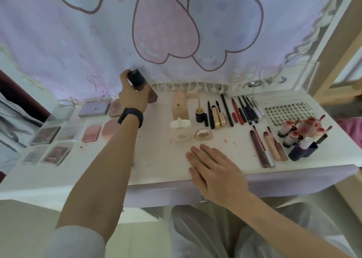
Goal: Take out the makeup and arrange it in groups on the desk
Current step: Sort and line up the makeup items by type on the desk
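- The bottle (138,79) has a black cap and a brownish body. It sits tilted at the far edge of the counter (160,159), left of centre, between the palettes (94,108) and a peach bottle (180,106).
- It looks like glass, so probably stiff, smooth, rather heavy for its size and breakable if dropped.
- The body seems the safer place to hold it, since a cap may slip off.
- The left hand (133,96) grips it, fingers (124,76) curled round where cap meets body. I cannot tell whether its base touches the counter.
- The right hand (213,171) lies flat near the front edge, straight and slightly spread, holding nothing.
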Demonstrator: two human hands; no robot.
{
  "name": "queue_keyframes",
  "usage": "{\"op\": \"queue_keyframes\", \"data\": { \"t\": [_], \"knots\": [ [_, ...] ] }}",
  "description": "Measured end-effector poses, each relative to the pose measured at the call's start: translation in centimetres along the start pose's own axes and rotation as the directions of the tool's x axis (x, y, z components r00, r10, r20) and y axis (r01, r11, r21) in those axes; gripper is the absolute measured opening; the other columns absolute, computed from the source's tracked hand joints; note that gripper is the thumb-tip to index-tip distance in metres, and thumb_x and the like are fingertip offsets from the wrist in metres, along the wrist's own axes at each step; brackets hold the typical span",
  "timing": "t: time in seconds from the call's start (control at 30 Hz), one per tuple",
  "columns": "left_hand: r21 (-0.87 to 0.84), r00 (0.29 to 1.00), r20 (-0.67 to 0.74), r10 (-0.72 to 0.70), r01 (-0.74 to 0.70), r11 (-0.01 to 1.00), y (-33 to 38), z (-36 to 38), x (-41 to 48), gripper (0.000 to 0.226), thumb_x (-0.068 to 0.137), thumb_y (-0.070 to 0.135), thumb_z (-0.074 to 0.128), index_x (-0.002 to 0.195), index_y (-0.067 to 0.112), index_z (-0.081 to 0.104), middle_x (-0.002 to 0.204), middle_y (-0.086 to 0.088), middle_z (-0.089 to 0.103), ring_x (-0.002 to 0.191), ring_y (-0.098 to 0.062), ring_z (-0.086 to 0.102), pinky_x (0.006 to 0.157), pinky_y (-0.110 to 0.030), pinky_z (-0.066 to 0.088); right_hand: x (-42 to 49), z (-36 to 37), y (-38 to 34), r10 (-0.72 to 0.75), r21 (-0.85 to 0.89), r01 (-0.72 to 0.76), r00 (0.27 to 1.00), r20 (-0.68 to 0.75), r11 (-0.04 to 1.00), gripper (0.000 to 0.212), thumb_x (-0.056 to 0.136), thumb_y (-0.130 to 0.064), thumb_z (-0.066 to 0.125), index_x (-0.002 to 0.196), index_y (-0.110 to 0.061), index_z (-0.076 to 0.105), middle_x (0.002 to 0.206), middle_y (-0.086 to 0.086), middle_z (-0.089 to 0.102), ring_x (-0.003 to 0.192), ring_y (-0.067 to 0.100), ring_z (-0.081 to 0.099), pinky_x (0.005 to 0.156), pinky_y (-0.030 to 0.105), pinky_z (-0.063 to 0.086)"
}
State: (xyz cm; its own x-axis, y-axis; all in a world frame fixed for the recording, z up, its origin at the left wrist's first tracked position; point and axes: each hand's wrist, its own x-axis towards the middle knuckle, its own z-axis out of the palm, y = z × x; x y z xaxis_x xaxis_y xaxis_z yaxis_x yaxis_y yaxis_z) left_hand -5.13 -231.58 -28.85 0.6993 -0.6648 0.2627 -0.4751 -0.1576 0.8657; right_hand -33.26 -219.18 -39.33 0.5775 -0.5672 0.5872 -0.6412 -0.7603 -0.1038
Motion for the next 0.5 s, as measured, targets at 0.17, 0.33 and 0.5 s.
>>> {"op": "queue_keyframes", "data": {
  "t": [0.17, 0.33, 0.5],
  "knots": [
    [-0.484, 0.977, -0.043, -0.209, 0.163, 0.86, 2.6, -3.8, -2.8, 0.059, 0.07, 0.042, 0.08, 0.118, 0.025, 0.051, 0.098, 0.004, 0.072, 0.088, -0.013, 0.071, 0.074, -0.027, 0.056, -0.2, -0.6, 0.1, 0.016, 0.002, -0.016, 0.999, 0.048, 1.0, 0.043, 0.103, -0.039, 0.047, 0.135, -0.017, 0.065, 0.139, 0.002, 0.063, 0.134, 0.023, 0.056, 0.108, 0.043, 0.049],
    [-0.65, 0.98, 0.149, -0.133, 0.199, 0.733, 5.1, -8.2, -8.1, 0.041, 0.08, 0.034, 0.079, 0.114, 0.013, 0.071, 0.098, -0.003, 0.075, 0.085, -0.019, 0.067, 0.076, -0.036, 0.049, 0.3, -1.4, -0.2, 0.052, 0.08, -0.057, 0.997, 0.065, 0.995, 0.044, 0.102, -0.04, 0.045, 0.131, -0.018, 0.069, 0.136, 0.0, 0.066, 0.13, 0.021, 0.06, 0.107, 0.041, 0.05],
    [-0.594, 0.927, 0.371, 0.057, 0.19, 0.782, 7.0, -10.9, -15.1, 0.021, 0.092, 0.035, 0.067, 0.107, 0.024, 0.076, 0.112, -0.008, 0.072, 0.094, -0.017, 0.068, 0.077, -0.031, 0.054, 1.1, -2.9, -0.2, 0.093, 0.234, -0.141, 0.974, 0.207, 0.962, 0.037, 0.103, -0.037, 0.053, 0.134, -0.02, 0.067, 0.139, -0.004, 0.063, 0.136, 0.015, 0.053, 0.113, 0.031, 0.042]
  ]
}}
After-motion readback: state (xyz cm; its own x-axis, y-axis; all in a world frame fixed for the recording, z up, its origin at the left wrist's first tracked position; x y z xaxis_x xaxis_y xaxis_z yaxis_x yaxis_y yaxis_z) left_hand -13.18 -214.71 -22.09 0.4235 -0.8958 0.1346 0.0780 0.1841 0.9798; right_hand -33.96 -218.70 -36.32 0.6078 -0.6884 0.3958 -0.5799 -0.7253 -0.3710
